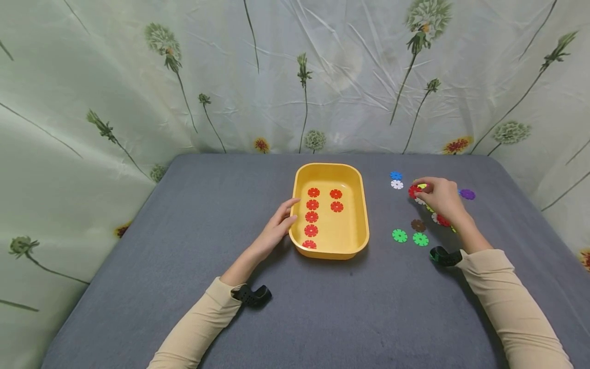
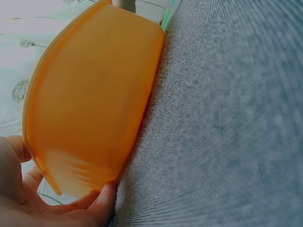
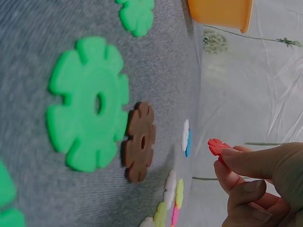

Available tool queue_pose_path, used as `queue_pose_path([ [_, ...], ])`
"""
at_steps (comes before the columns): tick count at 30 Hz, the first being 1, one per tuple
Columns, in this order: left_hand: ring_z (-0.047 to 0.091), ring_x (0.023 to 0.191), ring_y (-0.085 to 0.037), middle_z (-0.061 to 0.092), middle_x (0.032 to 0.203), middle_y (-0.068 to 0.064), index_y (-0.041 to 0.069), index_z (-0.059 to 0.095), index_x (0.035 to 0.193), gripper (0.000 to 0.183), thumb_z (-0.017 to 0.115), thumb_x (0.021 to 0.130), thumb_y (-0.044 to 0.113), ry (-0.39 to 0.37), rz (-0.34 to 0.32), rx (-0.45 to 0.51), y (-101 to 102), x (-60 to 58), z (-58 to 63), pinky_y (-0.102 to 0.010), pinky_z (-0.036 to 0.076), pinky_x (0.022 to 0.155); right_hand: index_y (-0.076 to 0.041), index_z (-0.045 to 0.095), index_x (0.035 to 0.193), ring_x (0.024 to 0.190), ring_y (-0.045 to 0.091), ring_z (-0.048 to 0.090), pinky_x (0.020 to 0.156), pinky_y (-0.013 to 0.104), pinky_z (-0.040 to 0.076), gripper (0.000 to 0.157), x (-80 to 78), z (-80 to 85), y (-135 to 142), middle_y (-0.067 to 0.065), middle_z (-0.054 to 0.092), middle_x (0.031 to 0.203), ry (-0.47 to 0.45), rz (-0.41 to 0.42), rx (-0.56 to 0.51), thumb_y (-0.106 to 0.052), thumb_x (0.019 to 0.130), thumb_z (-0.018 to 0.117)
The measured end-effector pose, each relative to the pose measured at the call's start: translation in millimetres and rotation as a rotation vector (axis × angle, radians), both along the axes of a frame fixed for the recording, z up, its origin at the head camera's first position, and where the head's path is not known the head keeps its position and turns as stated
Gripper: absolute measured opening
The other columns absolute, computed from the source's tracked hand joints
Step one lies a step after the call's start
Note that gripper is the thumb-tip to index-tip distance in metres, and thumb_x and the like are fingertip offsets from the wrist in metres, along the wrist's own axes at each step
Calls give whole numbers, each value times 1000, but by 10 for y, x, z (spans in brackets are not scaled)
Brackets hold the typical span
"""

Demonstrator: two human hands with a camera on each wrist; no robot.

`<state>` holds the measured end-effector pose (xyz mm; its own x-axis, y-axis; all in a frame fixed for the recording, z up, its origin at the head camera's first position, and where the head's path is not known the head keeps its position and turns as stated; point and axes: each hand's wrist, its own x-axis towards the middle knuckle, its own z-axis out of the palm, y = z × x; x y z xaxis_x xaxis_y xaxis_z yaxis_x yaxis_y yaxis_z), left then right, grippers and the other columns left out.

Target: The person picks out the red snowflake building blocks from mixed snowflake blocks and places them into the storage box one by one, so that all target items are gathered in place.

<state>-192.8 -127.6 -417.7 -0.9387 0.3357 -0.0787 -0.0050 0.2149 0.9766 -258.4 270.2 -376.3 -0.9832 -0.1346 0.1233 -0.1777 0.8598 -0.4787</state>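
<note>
A yellow plastic tray (image 1: 348,233) stands mid-table, with several red notched snowflake discs (image 1: 312,205) lying in a left column and two more (image 1: 336,207) to the right. My left hand (image 1: 274,225) holds the tray's left side, fingertips over its rim; the left wrist view shows other fingers low against the orange-looking wall (image 2: 94,94). Right of the tray, my right hand (image 1: 443,199) pinches a red disc (image 3: 217,146) between thumb and fingertip. In the right wrist view that disc is raised off the table. Beneath this hand lie mixed discs, partly hidden by it.
Two green discs (image 1: 399,236) and a brown disc (image 1: 418,225) lie nearer me. Blue (image 1: 396,175) and white (image 1: 397,184) discs sit at the pile's far left, a purple disc (image 1: 467,194) at its right. A flowered curtain (image 1: 258,77) hangs behind the grey table (image 1: 322,312).
</note>
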Motion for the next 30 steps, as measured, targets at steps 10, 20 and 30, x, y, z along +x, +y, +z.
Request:
queue_pose_path([
  [10,46,123,-34,35,143,-24,17,22,148,49,37,101,20,0,-23,-17,25,118,238,-34,39,98,-2,64,110,68,25,59,51,25,41,24,5,41,-61,28,67,92,-5,-1,-17,-6,87,61],
  [20,48,122,-29,39,143,-16,28,27,145,46,40,100,26,12,5,-15,3,-4,4,-35,39,98,-4,66,110,61,19,53,47,26,35,25,49,122,-178,26,68,93,28,19,-29,-6,86,62],
  [30,44,127,-35,34,145,-24,16,23,147,49,37,101,19,-13,-16,-15,30,83,213,-42,36,103,-4,66,112,61,20,53,49,26,35,26,108,204,-355,25,69,93,46,32,-20,-7,86,62],
])
